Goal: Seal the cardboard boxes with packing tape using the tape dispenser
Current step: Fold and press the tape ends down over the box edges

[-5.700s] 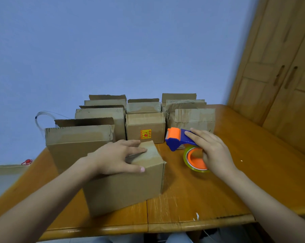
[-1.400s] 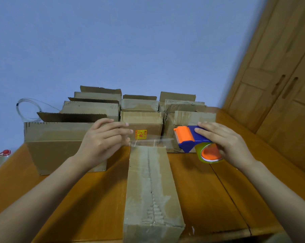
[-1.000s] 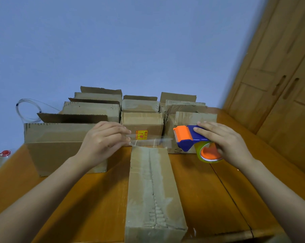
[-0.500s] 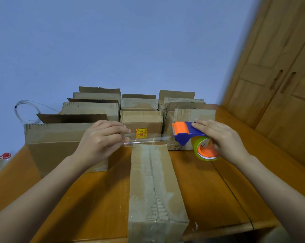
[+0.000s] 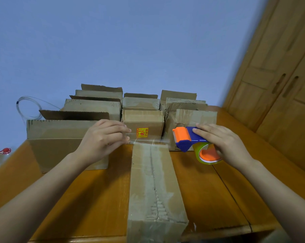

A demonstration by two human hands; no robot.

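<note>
A long cardboard box (image 5: 153,186) lies lengthwise on the wooden table (image 5: 99,199), its top seam covered with old tape. My right hand (image 5: 223,146) grips the blue and orange tape dispenser (image 5: 188,139) just past the box's far right corner. A strip of clear tape (image 5: 148,141) stretches from the dispenser leftward across the box's far end. My left hand (image 5: 102,139) pinches the strip's free end beyond the far left corner.
Several more cardboard boxes (image 5: 141,120) stand in rows at the back of the table, some with open flaps. A large box (image 5: 60,137) sits just left of my left hand. A wooden cabinet (image 5: 279,76) rises on the right. A clear tube coil (image 5: 29,107) hangs at the back left.
The box that lay sideways under my left hand now lies lengthwise. Tape has been pulled out between my hands, and over the last second the strip has sunk to the box's far edge.
</note>
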